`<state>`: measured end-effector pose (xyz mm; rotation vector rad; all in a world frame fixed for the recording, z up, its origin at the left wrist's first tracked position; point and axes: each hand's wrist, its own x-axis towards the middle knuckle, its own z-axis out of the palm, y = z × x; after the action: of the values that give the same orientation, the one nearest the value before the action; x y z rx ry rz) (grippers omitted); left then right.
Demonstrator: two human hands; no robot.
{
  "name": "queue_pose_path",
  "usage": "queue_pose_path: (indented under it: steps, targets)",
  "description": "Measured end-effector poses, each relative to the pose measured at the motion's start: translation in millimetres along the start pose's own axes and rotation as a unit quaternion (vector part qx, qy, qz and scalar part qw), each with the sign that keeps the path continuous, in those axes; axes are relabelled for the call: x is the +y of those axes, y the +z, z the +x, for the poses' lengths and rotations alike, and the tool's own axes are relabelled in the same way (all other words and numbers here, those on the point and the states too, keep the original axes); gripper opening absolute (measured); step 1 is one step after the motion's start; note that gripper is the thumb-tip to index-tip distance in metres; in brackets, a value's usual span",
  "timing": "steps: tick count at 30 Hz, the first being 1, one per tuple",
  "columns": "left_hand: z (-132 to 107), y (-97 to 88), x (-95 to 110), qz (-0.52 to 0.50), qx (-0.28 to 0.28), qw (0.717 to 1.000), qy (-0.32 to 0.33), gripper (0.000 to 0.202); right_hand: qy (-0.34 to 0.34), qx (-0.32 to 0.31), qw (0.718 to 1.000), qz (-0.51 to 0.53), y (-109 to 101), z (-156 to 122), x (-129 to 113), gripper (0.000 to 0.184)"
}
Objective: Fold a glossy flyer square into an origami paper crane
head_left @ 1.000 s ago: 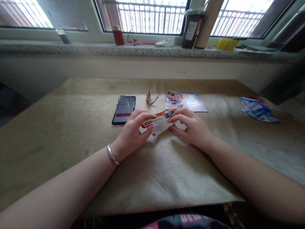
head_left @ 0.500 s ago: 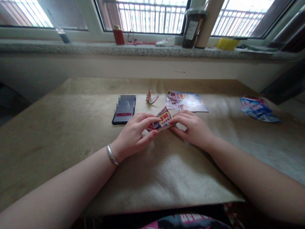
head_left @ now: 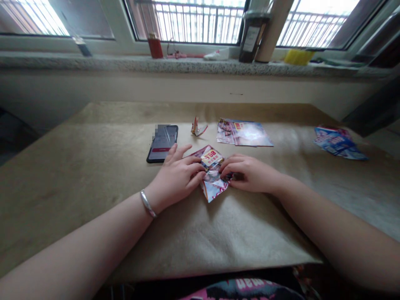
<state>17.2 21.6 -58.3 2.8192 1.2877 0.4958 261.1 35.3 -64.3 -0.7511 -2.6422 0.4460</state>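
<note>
Between my hands lies a folded piece of printed paper [head_left: 214, 177], pink and white with a yellow price patch, opened out into a diamond shape. My left hand [head_left: 179, 171], with a silver bangle at the wrist, pinches its left side between thumb and fingers; the other fingers stick up. My right hand [head_left: 248, 171] grips the paper's right corner, its fingertips partly hidden. Just beyond my left hand a phone [head_left: 161, 143] lies face up. A small folded paper piece [head_left: 197, 128] stands behind the printed paper.
Flat printed flyers [head_left: 250, 133] lie at the back of the table [head_left: 93, 183], right of centre. Blue and pink printed sheets [head_left: 339, 142] rest at the far right. Along the windowsill [head_left: 118, 64] stand a red container [head_left: 155, 46], a dark jar [head_left: 252, 37] and a yellow object [head_left: 298, 57].
The folded paper has opened from a narrow shape into a flatter diamond, with a white point towards me. Both hands have shifted slightly nearer to me.
</note>
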Motion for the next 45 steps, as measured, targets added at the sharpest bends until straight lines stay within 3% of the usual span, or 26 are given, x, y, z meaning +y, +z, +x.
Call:
queue_pose_path:
  steps: [8, 15, 28, 34, 45]
  targets:
    - [0, -6.0, 3, -0.041, -0.017, 0.994, 0.096, 0.026, 0.012, -0.008, 1.0, -0.001, -5, -2, 1, 0.025]
    - [1, -1.4, 0, -0.091, -0.059, 0.976, 0.19, 0.026, 0.021, 0.002, 1.0, 0.014, -4, -3, 3, 0.013]
    - [1, 3.1, -1, -0.086, -0.08, 0.974, 0.196, 0.03, 0.067, 0.063, 0.995, -0.045, 9, 2, 4, 0.008]
    - [-1, 3.5, 2, -0.072, -0.081, 0.976, 0.188, 0.034, 0.027, 0.064, 0.997, -0.018, 6, 2, 12, 0.012]
    - [-3, 3.6, 6, -0.043, -0.092, 0.982, 0.162, 0.039, 0.052, 0.078, 0.994, 0.053, 10, 2, 22, 0.005]
